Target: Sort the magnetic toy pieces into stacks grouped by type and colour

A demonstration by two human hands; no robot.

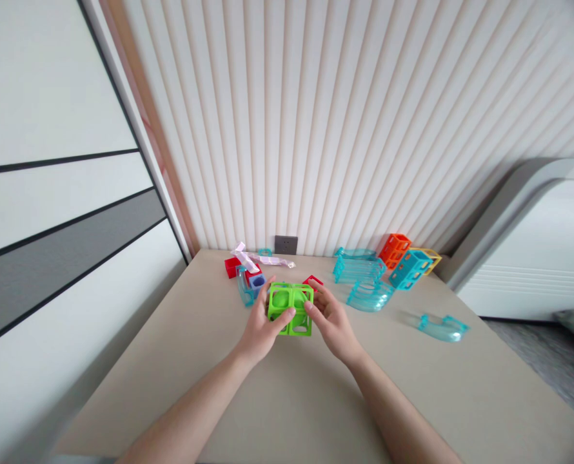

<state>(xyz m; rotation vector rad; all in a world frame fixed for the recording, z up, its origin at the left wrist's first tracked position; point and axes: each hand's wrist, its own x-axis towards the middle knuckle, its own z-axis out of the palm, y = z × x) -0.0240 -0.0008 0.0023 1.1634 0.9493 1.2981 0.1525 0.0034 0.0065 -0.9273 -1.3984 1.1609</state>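
In the head view, from where I stand, the person has a green frame [291,307] in both hands, in front of them at the middle of the table [185,338]. The left hand [262,327] is half curled around its left side, thumb across the front. The right hand [334,321] grips the right side the same way, thumb on the near face, fingers partly bent.

Just behind the right fingers lies a red piece [313,281]. Beyond the left hand I see a blue block [257,282], a clear curved tube [243,288] and purple strips [270,260]. Over to the right sit clear teal tracks [359,270], an orange block [393,251] and a teal block [410,269], with one lone tube [442,329] nearer the table's right edge
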